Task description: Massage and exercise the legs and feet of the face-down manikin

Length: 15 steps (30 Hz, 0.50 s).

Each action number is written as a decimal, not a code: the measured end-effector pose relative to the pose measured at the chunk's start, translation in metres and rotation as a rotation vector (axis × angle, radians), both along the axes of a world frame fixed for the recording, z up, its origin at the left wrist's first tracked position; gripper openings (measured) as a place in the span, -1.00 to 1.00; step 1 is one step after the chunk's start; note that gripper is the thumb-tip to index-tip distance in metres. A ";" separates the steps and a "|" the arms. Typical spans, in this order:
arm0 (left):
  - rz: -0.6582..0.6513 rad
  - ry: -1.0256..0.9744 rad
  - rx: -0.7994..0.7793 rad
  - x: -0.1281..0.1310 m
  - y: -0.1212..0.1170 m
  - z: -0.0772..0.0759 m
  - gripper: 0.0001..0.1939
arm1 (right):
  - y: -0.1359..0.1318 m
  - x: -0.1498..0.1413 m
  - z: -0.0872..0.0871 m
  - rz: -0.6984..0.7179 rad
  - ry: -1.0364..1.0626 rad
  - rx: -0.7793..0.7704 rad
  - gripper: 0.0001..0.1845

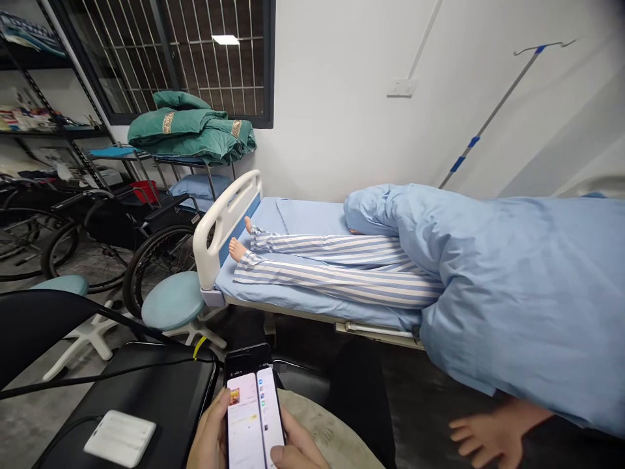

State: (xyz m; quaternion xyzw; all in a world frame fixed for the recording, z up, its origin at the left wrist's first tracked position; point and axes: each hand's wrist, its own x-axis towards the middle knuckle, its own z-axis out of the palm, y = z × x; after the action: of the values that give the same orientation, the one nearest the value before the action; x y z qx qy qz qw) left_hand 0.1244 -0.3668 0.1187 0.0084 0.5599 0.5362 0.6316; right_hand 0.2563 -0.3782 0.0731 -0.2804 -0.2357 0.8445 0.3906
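A smartphone (244,417) with a lit screen is held upright low in the middle of the view. My left hand (209,430) wraps its left edge, thumb at the screen's side. On the other side, my right hand (297,440) grips the right edge, its thumb over the lower right of the screen. The display shows a page beside a narrow strip of small icons, too small to read. Below the phone lies a beige round surface (336,433), close to my dark-clothed legs (364,391).
On the bed (303,212), a figure's striped-trousered legs (332,273) stick out from a blue quilt (527,273). Its hand (488,433) hangs over the near side. Left are a black chair (161,384) with a white power bank (120,438), a stool (173,299) and wheelchairs (112,228).
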 end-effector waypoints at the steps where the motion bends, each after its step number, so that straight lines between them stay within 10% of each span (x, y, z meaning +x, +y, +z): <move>1: -0.010 -0.010 0.001 0.001 0.000 0.003 -0.65 | 0.001 0.000 0.001 0.003 0.001 0.016 -0.24; 15: 0.006 0.045 -0.010 -0.002 0.000 -0.003 -0.65 | 0.006 0.005 0.006 0.058 -0.068 0.041 -0.25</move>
State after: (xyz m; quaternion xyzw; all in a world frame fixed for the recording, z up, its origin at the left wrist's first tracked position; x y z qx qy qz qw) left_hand 0.1228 -0.3669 0.1158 0.0155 0.5766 0.5349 0.6174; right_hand 0.2616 -0.3721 0.0795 -0.2939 -0.2739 0.8405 0.3634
